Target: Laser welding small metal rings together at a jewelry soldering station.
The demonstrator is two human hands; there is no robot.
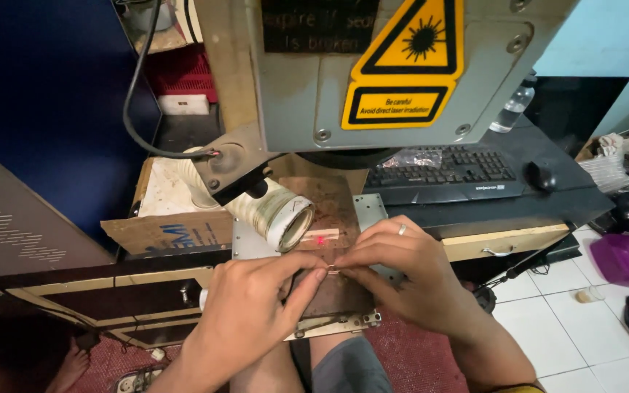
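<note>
Laser machine head [373,73] overhangs brown work plate [329,218]; white extraction hose [278,215] alongside. Left hand [249,320] and right hand [402,269] meet fingertip to fingertip, both pinching a small thin piece [333,270] on the plate, below the red laser dot [320,239].

Your left hand [245,320] and right hand [402,273] meet on the plate [329,309], under the laser head [373,73]. Hose [271,207] lies left of the strip [319,236]; keyboard [442,171] behind right.

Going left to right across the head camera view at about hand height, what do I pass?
Cardboard box → white hose end → small wooden strip → right hand → drawer handle → purple tub
</note>
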